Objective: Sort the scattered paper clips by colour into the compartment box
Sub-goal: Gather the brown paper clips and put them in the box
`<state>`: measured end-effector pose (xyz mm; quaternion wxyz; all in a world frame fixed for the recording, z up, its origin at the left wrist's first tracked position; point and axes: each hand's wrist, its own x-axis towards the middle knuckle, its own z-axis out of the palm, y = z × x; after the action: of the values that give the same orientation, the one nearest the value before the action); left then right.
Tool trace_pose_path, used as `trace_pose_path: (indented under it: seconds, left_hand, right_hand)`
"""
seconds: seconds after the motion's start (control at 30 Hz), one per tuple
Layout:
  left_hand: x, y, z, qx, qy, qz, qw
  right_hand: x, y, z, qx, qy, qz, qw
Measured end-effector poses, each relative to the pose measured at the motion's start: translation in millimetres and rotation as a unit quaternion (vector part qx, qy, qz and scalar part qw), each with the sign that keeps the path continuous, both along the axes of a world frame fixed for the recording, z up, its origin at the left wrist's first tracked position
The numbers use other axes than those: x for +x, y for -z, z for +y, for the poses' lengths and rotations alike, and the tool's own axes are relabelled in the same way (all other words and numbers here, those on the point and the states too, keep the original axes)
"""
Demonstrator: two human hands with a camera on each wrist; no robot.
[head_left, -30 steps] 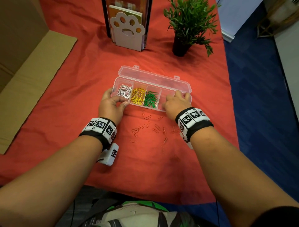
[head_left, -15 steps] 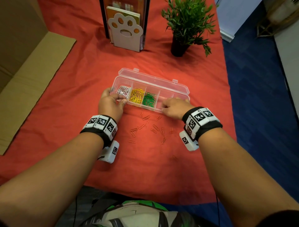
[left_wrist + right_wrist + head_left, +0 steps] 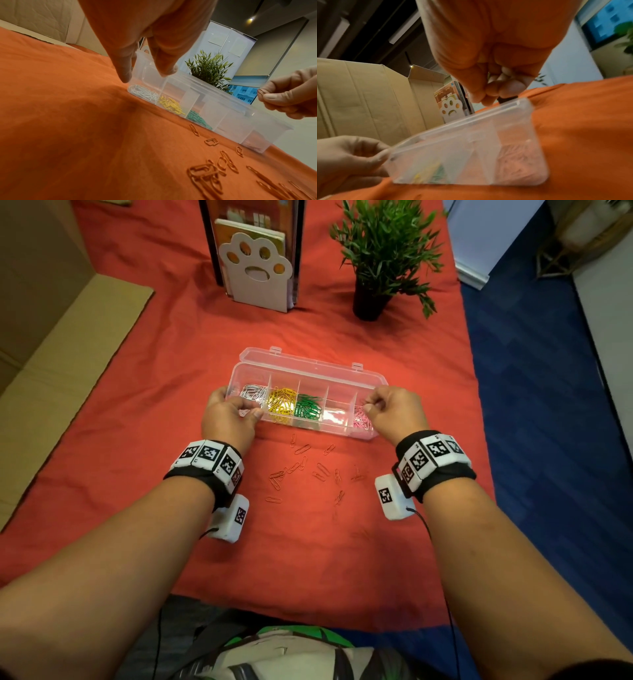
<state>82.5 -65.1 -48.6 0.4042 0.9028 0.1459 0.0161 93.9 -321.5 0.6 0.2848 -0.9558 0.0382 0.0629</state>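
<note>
Box [image 3: 310,371] of clear plastic lay open on the red cloth [image 3: 171,354], with 5 compartments: white, yellow, green, a clear one, pink. Left hand [image 3: 227,419] gripped its 9 o'clock end; right hand [image 3: 394,412], fingers curled, pinched a clip at its 3 o'clock end. Orange clips [image 3: 308,470] lay scattered at its 6 o'clock.
</note>
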Motion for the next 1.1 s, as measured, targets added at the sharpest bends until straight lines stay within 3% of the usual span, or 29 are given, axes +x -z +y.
trace_pose_path:
  seconds: [0.1,0.27,0.43,0.53,0.83,1.1]
  left_hand:
    - [-4,1,1,-0.004,0.003,-0.011,1.000]
    - [-15,4,2,-0.022,0.003,-0.044,0.999]
    - [-15,4,3,-0.021,0.002,-0.038,0.999]
    - [-15,4,3,-0.018,-0.001,-0.033,0.999]
    - [-14,3,-2,-0.015,-0.011,-0.026,0.999]
    - [-6,-2,-3,0.002,-0.017,0.013,1.000]
  right_hand:
    - [-3,-5,-15,-0.012,0.020,-0.028,0.999]
    - [-4,-2,4,-0.057,-0.052,-0.032,0.996]
    - [-9,6,36,-0.138,-0.164,0.053,0.975]
    - [-9,7,49,-0.167,-0.184,0.103,0.963]
    - [4,-2,52,-0.152,-0.222,0.182,0.946]
    - [0,15,44,-0.063,-0.180,0.105,0.976]
